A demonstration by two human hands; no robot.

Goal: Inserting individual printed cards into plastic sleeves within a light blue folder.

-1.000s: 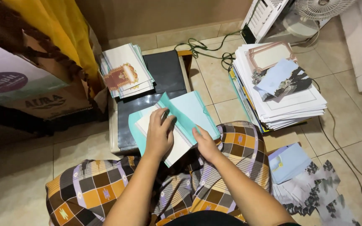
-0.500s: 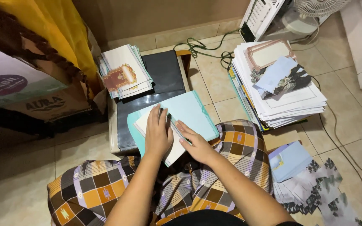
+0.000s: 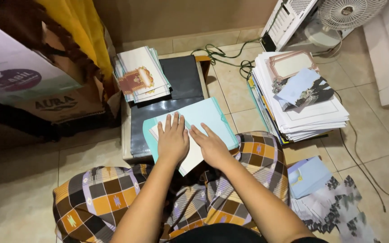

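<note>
Head view, person seated on tiled floor [image 3: 19, 198], checked orange-brown cloth [image 3: 109, 198] over the lap. Left hand [image 3: 173, 141] lies flat, palm down, on a teal folder [image 3: 212, 119]; fingers spread open and pressed on the folder's front, gripping nothing. Right hand [image 3: 211, 146] also flat, just beside the left, fingers extended and slightly angled toward the left hand, resting on the same folder, not gripping. White sheet [image 3: 192, 159] sticks out from under the folder's near edge, below both hands.

Folder sits on the near part of a low tabletop [image 3: 127, 144] covered by a dark grey plastic sleeve or binder [image 3: 181, 78], overlapping the person's knees. At the far left corner of the tabletop, a stack of white cards with ornate red-gold print [image 3: 140, 76], fanned a bit.

On the floor, right of the tabletop: a tall pile of white papers [image 3: 307, 112], topped by a pink-bordered frame card [image 3: 291, 63] and a pale blue sheet [image 3: 300, 85] over a dark photo print. Near the right knee, a light blue booklet [image 3: 309, 175] on patterned grey-white sheets [image 3: 334, 211]. Green cable [image 3: 221, 54] tangles on the floor behind the tabletop. White fan [image 3: 347, 13] top right. Cardboard box [image 3: 55, 103] and yellow fabric [image 3: 77, 27] at left.
</note>
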